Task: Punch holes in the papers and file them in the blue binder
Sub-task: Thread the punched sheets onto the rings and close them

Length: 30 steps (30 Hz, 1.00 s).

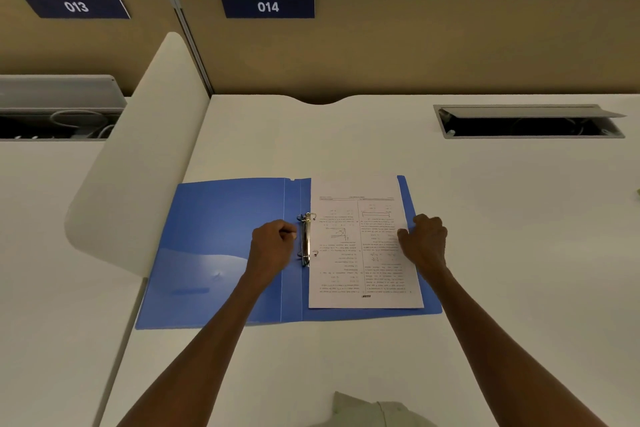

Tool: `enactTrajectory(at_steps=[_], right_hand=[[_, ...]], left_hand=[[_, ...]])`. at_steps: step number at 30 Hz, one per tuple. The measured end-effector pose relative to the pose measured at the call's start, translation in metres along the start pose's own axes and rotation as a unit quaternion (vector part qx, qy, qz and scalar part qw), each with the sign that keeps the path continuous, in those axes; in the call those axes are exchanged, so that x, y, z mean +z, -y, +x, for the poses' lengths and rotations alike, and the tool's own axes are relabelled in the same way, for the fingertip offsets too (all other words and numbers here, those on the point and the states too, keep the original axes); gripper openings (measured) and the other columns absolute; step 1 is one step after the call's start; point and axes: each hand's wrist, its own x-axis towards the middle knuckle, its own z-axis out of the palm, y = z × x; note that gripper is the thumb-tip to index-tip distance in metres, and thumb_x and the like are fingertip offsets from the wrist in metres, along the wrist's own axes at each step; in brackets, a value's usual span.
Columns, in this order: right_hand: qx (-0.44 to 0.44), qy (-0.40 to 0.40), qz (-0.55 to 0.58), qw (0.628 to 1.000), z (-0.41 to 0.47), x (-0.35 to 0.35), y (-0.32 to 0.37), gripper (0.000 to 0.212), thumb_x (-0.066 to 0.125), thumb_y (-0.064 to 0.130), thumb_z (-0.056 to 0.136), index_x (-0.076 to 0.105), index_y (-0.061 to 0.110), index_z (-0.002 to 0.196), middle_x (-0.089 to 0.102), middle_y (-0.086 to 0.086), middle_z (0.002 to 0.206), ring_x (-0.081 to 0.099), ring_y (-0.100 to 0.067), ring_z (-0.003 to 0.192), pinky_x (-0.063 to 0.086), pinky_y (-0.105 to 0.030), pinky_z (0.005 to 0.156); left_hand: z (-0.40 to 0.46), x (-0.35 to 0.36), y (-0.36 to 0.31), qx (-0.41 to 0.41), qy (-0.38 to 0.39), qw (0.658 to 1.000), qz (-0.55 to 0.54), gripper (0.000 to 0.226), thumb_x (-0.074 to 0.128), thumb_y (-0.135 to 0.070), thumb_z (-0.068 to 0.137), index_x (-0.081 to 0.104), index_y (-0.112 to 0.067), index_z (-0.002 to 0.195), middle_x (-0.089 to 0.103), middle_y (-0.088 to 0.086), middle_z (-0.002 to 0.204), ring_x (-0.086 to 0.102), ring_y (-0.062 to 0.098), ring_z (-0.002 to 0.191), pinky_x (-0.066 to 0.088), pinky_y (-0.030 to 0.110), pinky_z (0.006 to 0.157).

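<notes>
The blue binder [221, 246] lies open flat on the white desk. Its metal ring mechanism [306, 239] runs along the spine, and both rings look open. A printed paper [360, 253] lies on the binder's right half, its left edge at the rings. My left hand [273, 243] is curled into a fist just left of the mechanism, with fingertips at the metal bar. My right hand [424, 241] rests on the paper's right edge with bent fingers pressing it down. No hole punch is in view.
A white rounded divider panel [138, 163] stands to the left of the desk [502, 253]. An open cable hatch [530, 121] sits at the desk's back right. Tan partition walls carry labels 013 and 014. A pale cloth [367, 409] shows at the bottom edge.
</notes>
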Motion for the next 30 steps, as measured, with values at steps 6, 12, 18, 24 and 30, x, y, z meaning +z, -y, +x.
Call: enactTrajectory(at_steps=[6, 12, 18, 24, 30], right_hand=[[-0.170, 0.045, 0.093, 0.980, -0.025, 0.007, 0.047, 0.010, 0.063, 0.012, 0.088, 0.070, 0.011, 0.094, 0.069, 0.001, 0.088, 0.061, -0.007, 0.075, 0.041, -0.008, 0.070], [-0.131, 0.236, 0.206, 0.941, -0.043, 0.035, 0.077, 0.011, 0.066, 0.017, 0.088, 0.074, 0.009, 0.092, 0.073, -0.005, 0.084, 0.070, -0.015, 0.071, 0.058, -0.023, 0.069], [-0.118, 0.287, 0.169, 0.935, -0.049, 0.051, 0.075, 0.013, 0.068, 0.024, 0.087, 0.076, 0.013, 0.088, 0.069, 0.009, 0.074, 0.062, -0.006, 0.067, 0.047, -0.023, 0.066], [-0.085, 0.283, 0.168, 0.940, -0.050, 0.060, 0.074, 0.017, 0.073, 0.029, 0.082, 0.076, 0.014, 0.090, 0.074, -0.001, 0.089, 0.066, -0.016, 0.084, 0.051, -0.031, 0.080], [-0.068, 0.282, 0.180, 0.940, -0.049, 0.062, 0.075, 0.015, 0.075, 0.026, 0.080, 0.076, 0.012, 0.085, 0.074, -0.004, 0.088, 0.066, -0.017, 0.085, 0.052, -0.034, 0.082]], left_hand=[[-0.002, -0.005, 0.023, 0.022, 0.043, 0.999, -0.010, 0.015, 0.068, -0.009, 0.085, 0.073, -0.005, 0.099, 0.074, 0.010, 0.100, 0.066, 0.016, 0.090, 0.047, 0.020, 0.086], [-0.007, -0.002, 0.032, 0.038, 0.080, 0.994, -0.058, 0.014, 0.071, -0.009, 0.083, 0.075, -0.006, 0.096, 0.075, 0.010, 0.094, 0.062, 0.001, 0.074, 0.047, 0.002, 0.072], [-0.009, -0.001, 0.039, 0.052, 0.102, 0.991, -0.073, 0.012, 0.069, -0.011, 0.085, 0.076, -0.009, 0.095, 0.075, 0.007, 0.093, 0.061, -0.001, 0.074, 0.044, -0.001, 0.070], [-0.012, 0.006, 0.042, 0.066, 0.079, 0.991, -0.080, 0.011, 0.068, -0.014, 0.086, 0.076, -0.011, 0.093, 0.075, 0.005, 0.092, 0.061, -0.001, 0.074, 0.043, -0.003, 0.071], [-0.017, 0.010, 0.042, 0.057, 0.064, 0.992, -0.089, 0.010, 0.067, -0.016, 0.087, 0.076, -0.013, 0.091, 0.074, 0.003, 0.090, 0.061, -0.003, 0.074, 0.044, 0.000, 0.070]])
